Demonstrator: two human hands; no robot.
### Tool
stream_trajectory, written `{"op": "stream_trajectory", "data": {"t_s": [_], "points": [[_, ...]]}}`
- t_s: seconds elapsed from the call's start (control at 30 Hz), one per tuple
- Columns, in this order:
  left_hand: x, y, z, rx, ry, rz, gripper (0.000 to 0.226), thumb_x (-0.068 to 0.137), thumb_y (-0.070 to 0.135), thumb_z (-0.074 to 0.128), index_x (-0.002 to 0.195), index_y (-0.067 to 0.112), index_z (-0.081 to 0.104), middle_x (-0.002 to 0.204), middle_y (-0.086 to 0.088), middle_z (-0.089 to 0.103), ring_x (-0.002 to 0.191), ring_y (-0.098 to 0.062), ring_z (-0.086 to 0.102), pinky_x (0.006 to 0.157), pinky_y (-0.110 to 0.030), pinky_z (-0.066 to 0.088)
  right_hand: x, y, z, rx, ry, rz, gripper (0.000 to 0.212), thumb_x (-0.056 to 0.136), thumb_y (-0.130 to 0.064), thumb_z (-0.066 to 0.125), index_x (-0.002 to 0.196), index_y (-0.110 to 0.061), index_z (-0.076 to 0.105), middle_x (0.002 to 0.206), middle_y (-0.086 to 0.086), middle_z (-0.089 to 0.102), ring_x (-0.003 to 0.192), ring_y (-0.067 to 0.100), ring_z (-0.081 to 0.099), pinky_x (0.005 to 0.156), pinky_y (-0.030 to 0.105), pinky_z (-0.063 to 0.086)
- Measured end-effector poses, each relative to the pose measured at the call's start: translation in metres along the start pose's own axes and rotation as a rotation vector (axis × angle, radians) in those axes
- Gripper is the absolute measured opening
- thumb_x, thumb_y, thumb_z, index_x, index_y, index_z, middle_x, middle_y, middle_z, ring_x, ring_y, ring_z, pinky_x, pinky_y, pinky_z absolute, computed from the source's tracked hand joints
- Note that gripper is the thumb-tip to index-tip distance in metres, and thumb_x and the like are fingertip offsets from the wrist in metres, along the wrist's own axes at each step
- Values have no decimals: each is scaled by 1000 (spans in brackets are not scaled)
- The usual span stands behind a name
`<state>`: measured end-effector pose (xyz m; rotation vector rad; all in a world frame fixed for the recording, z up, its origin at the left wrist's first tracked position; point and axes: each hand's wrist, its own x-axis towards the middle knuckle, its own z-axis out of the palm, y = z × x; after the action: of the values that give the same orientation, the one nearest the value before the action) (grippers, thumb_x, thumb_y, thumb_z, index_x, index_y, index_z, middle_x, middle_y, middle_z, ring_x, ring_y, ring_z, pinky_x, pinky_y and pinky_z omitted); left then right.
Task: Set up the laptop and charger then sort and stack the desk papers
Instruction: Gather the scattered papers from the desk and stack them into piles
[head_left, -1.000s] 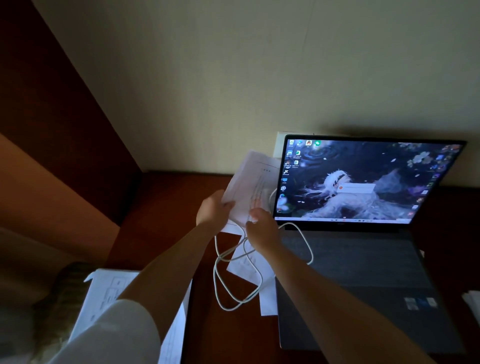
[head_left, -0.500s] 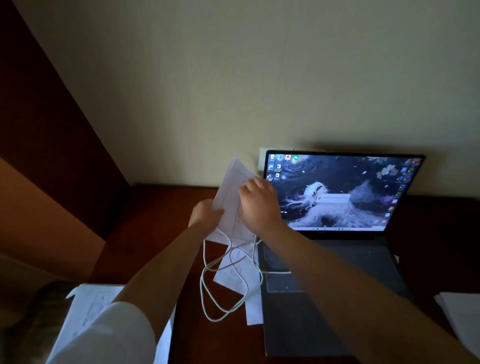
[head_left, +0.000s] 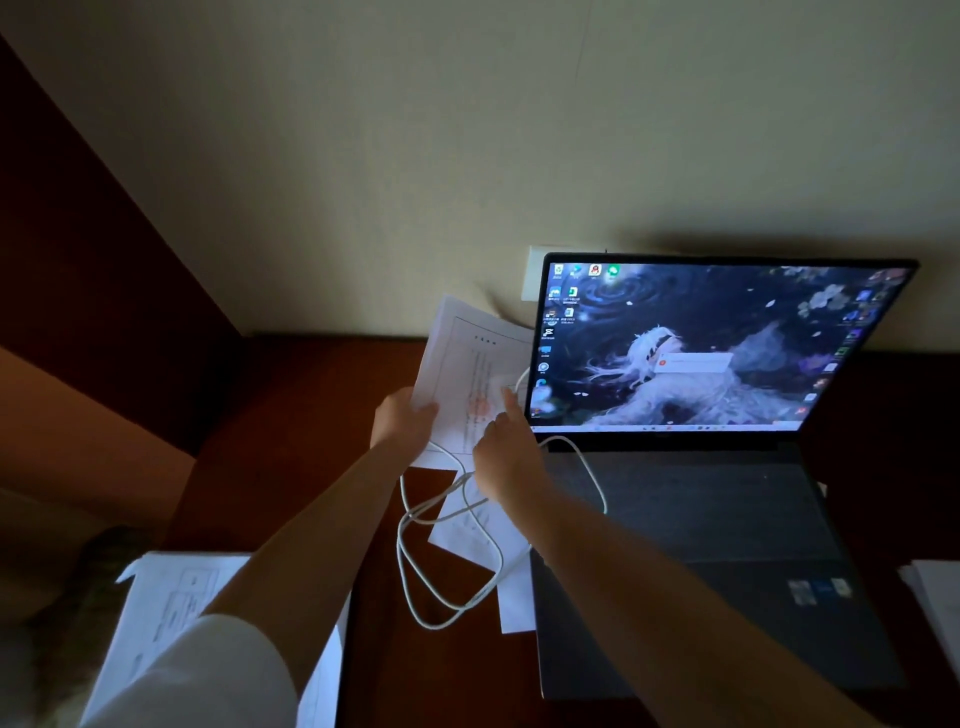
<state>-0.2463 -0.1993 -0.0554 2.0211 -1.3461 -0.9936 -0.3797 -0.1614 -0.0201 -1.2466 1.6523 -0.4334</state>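
Left hand (head_left: 402, 418) pinches papers (head_left: 467, 374); right hand (head_left: 506, 457) seemingly touches them.

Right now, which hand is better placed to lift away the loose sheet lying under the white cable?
The right hand, probably. It hovers just above that sheet and the charger cable, fingers free. The left hand already grips the raised paper.
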Motion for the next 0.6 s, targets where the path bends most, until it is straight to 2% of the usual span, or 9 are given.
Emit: {"op": "stream_trajectory", "data": {"t_s": [0.03, 0.07, 0.1, 0.17, 0.3, 0.4, 0.47, 0.53, 0.6], "points": [[1, -1, 0, -2, 0, 1, 24, 94, 16, 55, 114, 3, 59, 101, -7, 60, 88, -20, 58, 78, -33, 52, -1, -5, 0, 305, -24, 61, 49, 101, -9, 30, 149, -18, 22, 144, 12, 40, 133, 26, 38, 103, 22, 35], [2, -2, 1, -7, -1, 0, 24, 94, 15, 54, 114, 4, 59, 102, -7, 61, 87, -20, 58, 76, -31, 51, 0, -7, 1, 484, -3, 73, 45, 103, -11, 27, 147, -19, 24, 141, 7, 42, 129, 20, 41, 102, 25, 35], [2, -3, 1, -11, -1, 0, 24, 94, 15, 54, 115, 4, 59, 103, -8, 61, 87, -19, 58, 75, -30, 49, 2, -9, 3, 649, 12, 97, 40, 105, -18, 25, 144, -18, 32, 136, 4, 46, 125, 16, 43, 103, 29, 34], [3, -5, 2, -21, 3, 0, 26, 94, 15, 54, 117, 4, 58, 106, -8, 62, 89, -19, 58, 76, -30, 50, 10, -8, 11, 896, 18, 143, 43, 104, -35, 26, 140, -16, 41, 137, 3, 50, 128, 17, 44, 108, 36, 32], [5, -8, 3, -25, 9, -1, 27, 94, 16, 55, 119, 4, 57, 105, -5, 60, 93, -19, 58, 81, -30, 52, 32, -6, 23, 985, 75, 197, 44, 98, -45, 40, 128, -16, 55, 128, 9, 59, 119, 25, 54, 105, 43, 40], [9, -10, 1, -4, 19, 9, 26, 93, 19, 56, 116, 6, 59, 108, -7, 64, 94, -21, 60, 84, -35, 54, 42, -4, 25, 944, 97, 234, 30, 95, -47, 46, 102, -23, 64, 114, 6, 65, 103, 22, 62, 86, 37, 51], [11, -10, 0, 15, 21, 12, 25, 93, 20, 56, 115, 7, 61, 107, -7, 64, 93, -22, 61, 85, -37, 54, 45, -4, 24, 936, 115, 255, 29, 92, -49, 49, 93, -24, 63, 111, 6, 66, 100, 21, 63, 85, 37, 51], [9, -8, 0, 20, 26, 20, 24, 94, 19, 55, 114, 7, 61, 105, -6, 64, 92, -22, 60, 85, -38, 54, 46, -2, 22, 952, 100, 251, 31, 93, -50, 47, 98, -24, 62, 114, 7, 66, 103, 22, 62, 95, 42, 48], [7, -7, -1, 19, 54, 18, 24, 95, 19, 53, 115, 6, 60, 105, -7, 63, 92, -22, 59, 82, -36, 54, 42, -5, 16, 975, 36, 223, 36, 99, -47, 38, 113, -21, 59, 118, 6, 63, 104, 21, 59, 97, 42, 45]]}}
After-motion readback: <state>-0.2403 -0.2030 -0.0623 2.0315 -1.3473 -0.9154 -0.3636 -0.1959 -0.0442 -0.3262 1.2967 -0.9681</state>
